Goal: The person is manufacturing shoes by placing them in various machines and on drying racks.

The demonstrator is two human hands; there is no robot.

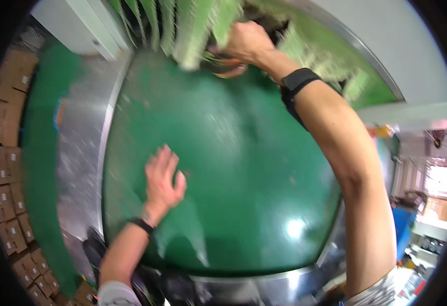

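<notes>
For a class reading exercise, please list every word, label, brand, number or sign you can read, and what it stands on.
Nothing here can be read.
White labels on the cardboard boxes, left: too small.
Items at the lower right: too blurred.
Black bands on both wrists: no writing shows.

Right arm (358, 176) stretched forward, left hand (163, 186) open

The right arm bends at the elbow, right hand (249, 41) curled at the far edge of the green floor (244, 204), fingertips hidden; the left hand is nearer the left edge, palm down, fingers extended, thumb apart
</notes>
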